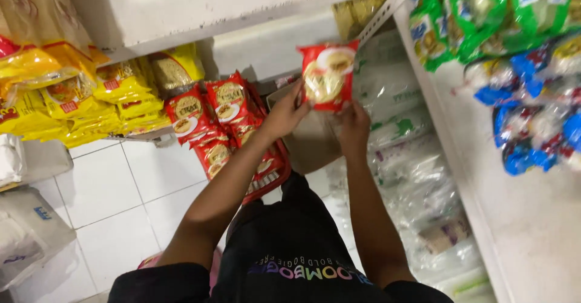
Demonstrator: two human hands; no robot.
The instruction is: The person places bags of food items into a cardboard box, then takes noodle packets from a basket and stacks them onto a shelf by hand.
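**A:** Both hands are up in front of the shelving, and they're holding a red noodle packet (pixel 328 75) between them. What are you seeing of the grip?

**B:** The left hand (pixel 284 114) is pinching the packet's lower left edge, fingers closed on it. The right hand (pixel 354 121) is closing on the bottom right corner from below. So both are shut around that one packet, and it's hanging upright in the air, clear of every shelf.

**A:** And beneath it?

**B:** A brown cardboard box (pixel 311 139) is sitting just behind the hands, low down. To its left, a stack of matching red packets (pixel 221 118) is leaning in a row, reaching down towards the person's knee.

**A:** Further left I'm picking out yellow packets (pixel 91 100) piling up under a white shelf (pixel 200 6).

**B:** Right, and clear plastic bags (pixel 405 158) are lying stacked on the right, below a long white shelf edge (pixel 484 218). Above that, green packets (pixel 484 12) and blue-and-red ones (pixel 532 115) are crowding the top.

**A:** White floor tiles (pixel 115 200) are showing at lower left.
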